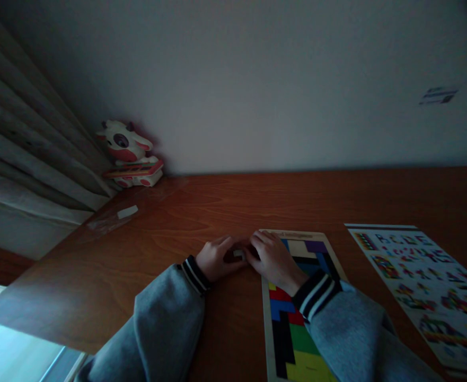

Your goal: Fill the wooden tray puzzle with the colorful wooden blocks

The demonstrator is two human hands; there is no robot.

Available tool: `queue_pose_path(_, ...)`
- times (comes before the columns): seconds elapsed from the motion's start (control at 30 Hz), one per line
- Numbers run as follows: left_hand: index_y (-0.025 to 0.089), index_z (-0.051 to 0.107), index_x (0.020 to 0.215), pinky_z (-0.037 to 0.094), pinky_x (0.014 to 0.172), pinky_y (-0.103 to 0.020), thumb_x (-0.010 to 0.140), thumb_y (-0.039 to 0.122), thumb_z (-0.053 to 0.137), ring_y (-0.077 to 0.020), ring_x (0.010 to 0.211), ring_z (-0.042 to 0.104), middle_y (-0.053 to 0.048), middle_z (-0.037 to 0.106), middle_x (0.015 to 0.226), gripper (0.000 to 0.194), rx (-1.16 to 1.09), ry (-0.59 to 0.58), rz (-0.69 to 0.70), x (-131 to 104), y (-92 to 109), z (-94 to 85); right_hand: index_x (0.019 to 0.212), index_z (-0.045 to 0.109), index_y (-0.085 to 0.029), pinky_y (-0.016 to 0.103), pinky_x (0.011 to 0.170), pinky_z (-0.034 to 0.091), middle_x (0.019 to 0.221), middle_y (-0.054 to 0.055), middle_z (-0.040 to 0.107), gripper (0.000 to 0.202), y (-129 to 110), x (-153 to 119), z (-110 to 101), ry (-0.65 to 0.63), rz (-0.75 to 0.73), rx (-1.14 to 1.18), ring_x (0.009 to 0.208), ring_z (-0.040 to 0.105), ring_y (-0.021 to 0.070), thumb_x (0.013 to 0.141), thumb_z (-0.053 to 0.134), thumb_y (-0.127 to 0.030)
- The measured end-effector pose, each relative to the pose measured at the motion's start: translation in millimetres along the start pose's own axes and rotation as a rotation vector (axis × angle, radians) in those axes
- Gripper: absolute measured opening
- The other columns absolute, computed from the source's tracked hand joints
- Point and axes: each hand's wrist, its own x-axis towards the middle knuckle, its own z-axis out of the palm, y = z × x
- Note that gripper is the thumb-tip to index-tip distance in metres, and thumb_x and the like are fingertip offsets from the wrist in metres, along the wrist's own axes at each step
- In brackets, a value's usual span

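My left hand (216,259) is closed, its fingers curled toward my right hand just left of the puzzle board. My right hand (275,261) is also closed, over the board's upper left edge, with its fingertips meeting those of my left. Between them shows a small pale piece (238,254); its shape is mostly hidden by the fingers. The wooden puzzle board (265,323) lies flat under my right hand and forearm. Coloured block pieces (305,338) in green, yellow, red, blue and purple sit in it, and black areas show among them. My right sleeve covers part of it.
To the right lies a printed sheet (416,276) with colourful figures. A cow-shaped toy (132,154) stands at the back left corner of the wooden table (217,207). Clear plastic with a white label (127,212) lies before it. A curtain (30,132) hangs at the left, by the wall.
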Motion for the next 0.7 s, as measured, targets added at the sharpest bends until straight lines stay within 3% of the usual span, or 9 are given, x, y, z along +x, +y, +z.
queue_pose_path(0.17, 0.019, 0.057, 0.124, 0.058, 0.085, -0.029, 0.083, 0.029, 0.069, -0.0175, 0.095, 0.07, -0.006, 0.071, 0.108, 0.044, -0.049, -0.014, -0.008, 0.9, 1.7, -3.4, 0.083, 0.058, -0.019, 0.036, 0.081, 0.044, 0.085, 0.006, 0.064, 0.007, 0.9, -0.2, -0.7, 0.004, 0.011, 0.02, 0.086, 0.058, 0.0218, 0.09, 0.057, -0.02)
queue_pose_path(0.47, 0.019, 0.06, 0.124, 0.058, 0.087, -0.029, 0.088, 0.024, 0.062, -0.0162, 0.096, 0.071, -0.007, 0.071, 0.113, 0.036, -0.164, -0.059, -0.03, -2.0, -5.1, -8.1, 0.09, 0.061, -0.02, 0.037, 0.084, 0.044, 0.088, 0.006, 0.065, 0.006, 3.1, -1.3, -1.1, 0.008, -0.004, 0.094, 0.09, 0.06, 0.0217, 0.091, 0.055, -0.021)
queue_pose_path(0.7, 0.02, 0.063, 0.119, 0.055, 0.091, -0.033, 0.083, 0.036, 0.071, -0.0196, 0.099, 0.069, -0.007, 0.072, 0.11, 0.039, -0.029, -0.048, 0.025, -2.6, -15.1, -13.4, 0.103, 0.065, -0.019, 0.041, 0.091, 0.042, 0.099, 0.006, 0.065, 0.024, 7.4, -3.2, -10.2, -0.042, -0.095, 0.155, 0.099, 0.058, 0.0233, 0.084, 0.067, -0.035)
